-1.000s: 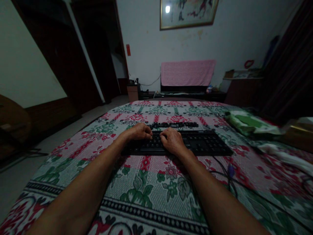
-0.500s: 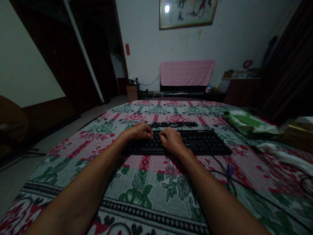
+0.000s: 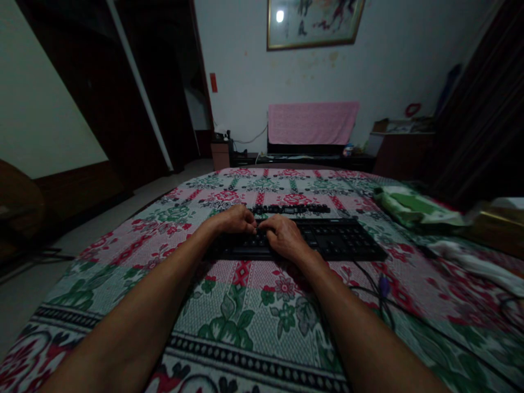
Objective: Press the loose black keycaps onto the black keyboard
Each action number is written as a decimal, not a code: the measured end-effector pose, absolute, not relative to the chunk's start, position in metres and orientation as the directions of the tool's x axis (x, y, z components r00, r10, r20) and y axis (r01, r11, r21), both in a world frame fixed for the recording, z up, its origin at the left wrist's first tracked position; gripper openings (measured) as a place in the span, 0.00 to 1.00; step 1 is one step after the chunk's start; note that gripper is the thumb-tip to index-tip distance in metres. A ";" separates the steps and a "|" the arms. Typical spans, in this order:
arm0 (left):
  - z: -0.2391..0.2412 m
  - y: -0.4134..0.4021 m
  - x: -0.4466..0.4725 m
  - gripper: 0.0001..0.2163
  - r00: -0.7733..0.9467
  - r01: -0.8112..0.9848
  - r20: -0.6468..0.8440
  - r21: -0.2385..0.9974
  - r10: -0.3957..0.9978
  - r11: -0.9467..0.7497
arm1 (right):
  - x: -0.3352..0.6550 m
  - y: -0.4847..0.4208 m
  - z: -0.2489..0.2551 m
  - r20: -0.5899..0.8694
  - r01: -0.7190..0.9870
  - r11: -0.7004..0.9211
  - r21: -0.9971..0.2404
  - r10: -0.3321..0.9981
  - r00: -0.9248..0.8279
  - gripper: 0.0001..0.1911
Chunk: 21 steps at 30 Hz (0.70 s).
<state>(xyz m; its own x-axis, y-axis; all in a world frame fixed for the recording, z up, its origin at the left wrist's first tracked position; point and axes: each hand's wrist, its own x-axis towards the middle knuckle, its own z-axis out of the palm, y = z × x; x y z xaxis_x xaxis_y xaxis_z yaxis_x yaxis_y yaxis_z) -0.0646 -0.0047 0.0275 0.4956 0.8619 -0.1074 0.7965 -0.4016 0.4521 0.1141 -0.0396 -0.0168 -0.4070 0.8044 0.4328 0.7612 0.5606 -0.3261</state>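
While the left hand [image 3: 237,219] stays, the right hand [image 3: 285,236] nears it.

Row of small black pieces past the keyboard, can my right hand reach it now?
Likely yes: your right hand is at the keyboard, and the row of small black pieces lies just beyond its far edge, with nothing tall visible between. Only your left hand might crowd the row's left end.
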 end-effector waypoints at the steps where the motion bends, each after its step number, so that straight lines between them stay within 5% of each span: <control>1: 0.028 -0.005 -0.064 0.14 0.492 0.799 -0.108 0.450 0.864 -0.398 | 0.114 -0.040 -0.017 0.427 0.757 0.567 -0.324 0.802 -0.418 0.17; 21: 0.021 0.005 -0.073 0.12 0.547 0.723 -0.107 0.561 0.830 -0.403 | 0.113 -0.036 -0.018 0.390 0.681 0.636 -0.364 0.768 -0.508 0.21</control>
<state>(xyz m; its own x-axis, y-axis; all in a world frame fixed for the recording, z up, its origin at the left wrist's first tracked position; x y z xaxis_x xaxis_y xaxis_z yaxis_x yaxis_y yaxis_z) -0.0732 0.0048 0.0214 0.5466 0.8305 -0.1074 0.7228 -0.4030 0.5614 0.1132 -0.0365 -0.0176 -0.5084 0.7677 0.3900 0.6808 0.6357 -0.3639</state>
